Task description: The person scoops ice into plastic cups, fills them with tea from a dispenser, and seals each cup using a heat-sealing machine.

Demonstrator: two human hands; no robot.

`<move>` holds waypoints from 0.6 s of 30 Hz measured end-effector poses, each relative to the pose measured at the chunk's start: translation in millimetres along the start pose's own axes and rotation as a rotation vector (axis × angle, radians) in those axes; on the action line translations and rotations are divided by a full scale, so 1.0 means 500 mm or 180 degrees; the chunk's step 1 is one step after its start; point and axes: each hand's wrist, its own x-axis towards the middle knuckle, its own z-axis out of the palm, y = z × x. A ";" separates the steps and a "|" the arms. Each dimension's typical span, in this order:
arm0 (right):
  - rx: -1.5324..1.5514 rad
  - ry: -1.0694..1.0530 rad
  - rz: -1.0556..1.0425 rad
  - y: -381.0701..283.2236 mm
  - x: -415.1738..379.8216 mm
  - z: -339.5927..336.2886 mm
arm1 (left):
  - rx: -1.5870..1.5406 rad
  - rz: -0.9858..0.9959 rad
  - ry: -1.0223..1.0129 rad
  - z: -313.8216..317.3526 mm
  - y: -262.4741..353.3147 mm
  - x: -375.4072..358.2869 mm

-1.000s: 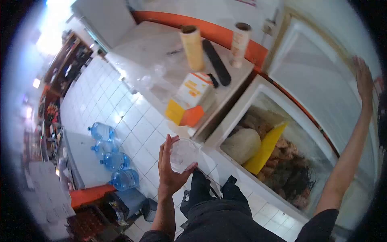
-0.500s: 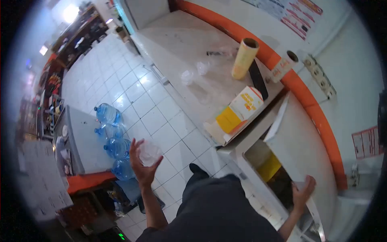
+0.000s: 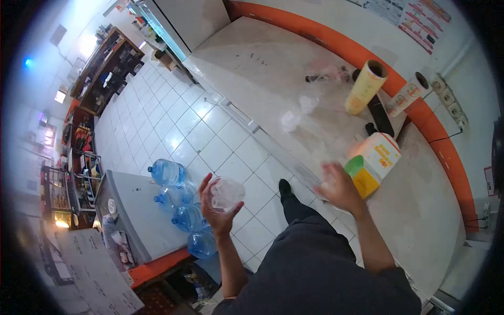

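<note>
My left hand (image 3: 218,210) is raised over the tiled floor, its fingers curled around a clear plastic cup (image 3: 229,195). Whatever may be inside the cup is too indistinct to name. My right hand (image 3: 338,188), slightly blurred, hovers by the front edge of the white chest freezer (image 3: 420,210) with fingers stretched out and nothing visible in them. Close to its fingertips stands a white, orange and yellow carton (image 3: 379,160) with a green patch at its opening. The freezer lid lies down.
On the white top (image 3: 252,68) are a yellow film roll (image 3: 366,88), a second roll (image 3: 408,94) and small clear plastic pieces (image 3: 290,121). Blue water bottles (image 3: 190,217) line the floor at left beside a grey-white cabinet (image 3: 147,215). A power strip (image 3: 449,97) hangs on the wall.
The freezer lid, raised earlier with my right hand at its edge, is now down. My right hand has let go and moved left toward the carton. My left hand keeps the cup.
</note>
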 end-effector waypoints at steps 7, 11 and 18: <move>-0.0480 0.0905 0.0636 0.186 0.382 0.330 | -0.0956 -0.0570 -0.0850 0.003 -0.114 0.132; -0.0182 0.1300 0.0110 0.240 0.436 0.374 | -0.0880 -0.1191 -0.1344 0.014 -0.165 0.226; 0.1242 -0.0308 -0.0029 -0.040 0.487 0.150 | -0.0362 0.0181 -0.2832 0.050 -0.195 0.400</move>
